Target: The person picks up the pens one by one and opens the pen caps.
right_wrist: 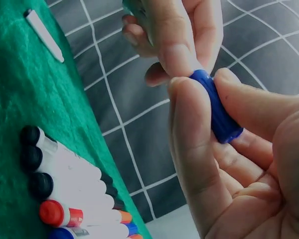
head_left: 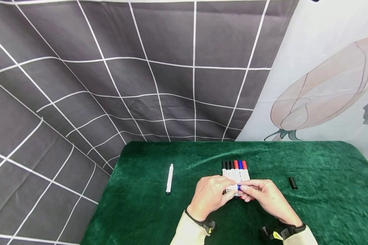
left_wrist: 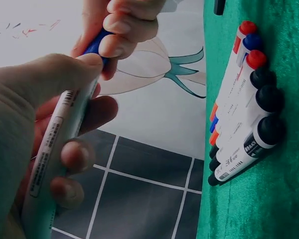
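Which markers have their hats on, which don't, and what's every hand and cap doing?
Uncapped marker: lying on the green cloth, no cap on its tip.
Black cap: loose, lying on the cloth.
Row of six markers: lying side by side, all capped.
Held marker: off the cloth, blue cap at its end; whether fully on, I can't tell.
Left hand: gripping the held marker.
Right hand: pinching the blue cap.

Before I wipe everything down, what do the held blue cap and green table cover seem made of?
Blue cap: probably hard plastic, slightly glossy, going by its smooth surface and pale highlights. Green table cover: apparently velvet-like fabric with a soft nap, given its patchy light-and-dark brushing; exact fibre unclear.
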Demonstrator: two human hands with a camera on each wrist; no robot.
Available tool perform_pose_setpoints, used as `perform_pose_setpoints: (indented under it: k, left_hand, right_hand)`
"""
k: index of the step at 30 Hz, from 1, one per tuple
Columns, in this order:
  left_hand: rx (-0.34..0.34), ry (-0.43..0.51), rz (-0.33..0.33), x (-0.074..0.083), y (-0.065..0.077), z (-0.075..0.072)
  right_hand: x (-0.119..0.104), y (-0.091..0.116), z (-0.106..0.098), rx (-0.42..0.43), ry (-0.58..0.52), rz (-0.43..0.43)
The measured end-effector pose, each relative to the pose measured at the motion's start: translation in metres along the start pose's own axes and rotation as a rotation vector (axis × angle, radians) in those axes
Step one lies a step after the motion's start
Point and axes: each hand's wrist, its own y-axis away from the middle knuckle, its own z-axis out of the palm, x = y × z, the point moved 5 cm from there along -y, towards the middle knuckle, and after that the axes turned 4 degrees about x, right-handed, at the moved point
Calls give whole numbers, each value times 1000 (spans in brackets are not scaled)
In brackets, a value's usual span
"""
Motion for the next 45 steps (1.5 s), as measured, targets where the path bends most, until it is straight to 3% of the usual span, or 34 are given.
perform_pose_setpoints:
  k: [4, 14, 24, 27, 31, 37, 45]
  left_hand:
    - [4, -29, -15, 0, 2, 0]
    - [-65, -71, 7, 0, 3, 4]
    - [-129, -15, -21, -5, 3, 6]
    - [-138, 5, -33, -6, 2, 5]
    - [-158, 40, -42, -6, 2, 5]
    - [-197, 94, -48, -8, 2, 4]
    - [-237, 154, -78, -11, 3, 4]
  right_hand:
    - [-1, 0, 2, 44, 69, -9]
    - [-7, 1, 3, 100, 150, -34]
    - [-18, 3, 6, 142, 232, -180]
    - [-33, 6, 9, 150, 251, -231]
    - [-51, 11, 12, 176, 275, -333]
    - [-60, 14, 14, 211, 297, -475]
    - [-44, 10, 13, 218, 332, -594]
